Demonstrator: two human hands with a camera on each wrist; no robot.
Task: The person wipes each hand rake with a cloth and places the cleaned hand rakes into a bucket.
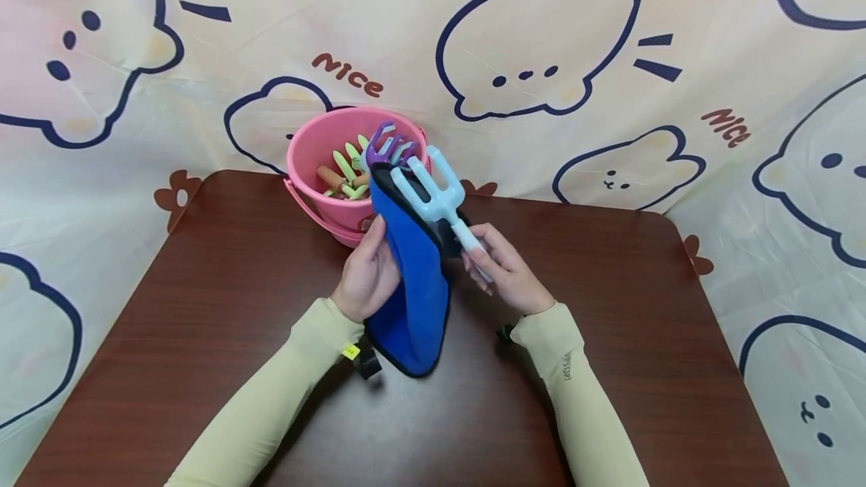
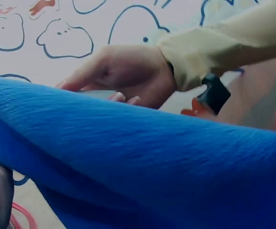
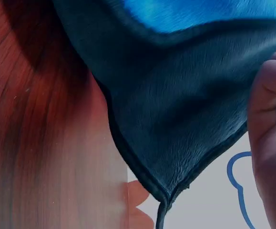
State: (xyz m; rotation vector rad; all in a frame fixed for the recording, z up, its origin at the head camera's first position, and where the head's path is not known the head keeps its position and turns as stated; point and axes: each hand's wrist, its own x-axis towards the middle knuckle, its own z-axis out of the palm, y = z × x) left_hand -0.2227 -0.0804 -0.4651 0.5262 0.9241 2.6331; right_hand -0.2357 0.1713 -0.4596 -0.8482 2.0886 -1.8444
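Note:
My left hand point(image 1: 367, 276) grips a blue cloth point(image 1: 410, 299) with black edging, its thumb up against the near side. The cloth hangs down in a fold over the table. My right hand point(image 1: 509, 270) holds a light-blue toy garden fork point(image 1: 441, 201) by the handle, tines pointing up and away, in front of the cloth's upper part. In the right wrist view, a black corner point(image 3: 176, 105) of the cloth hangs beside the curled fingers. Blue fabric point(image 2: 128, 157) fills much of the left wrist view and hides most of the left hand.
Behind the cloth, a pink bucket point(image 1: 318, 205) stands at the back of the brown table point(image 1: 257, 307). It holds a purple toy rake point(image 1: 387, 147) and several green pieces with brown handles. A cartoon-printed curtain point(image 1: 528, 156) borders the table's back and sides.

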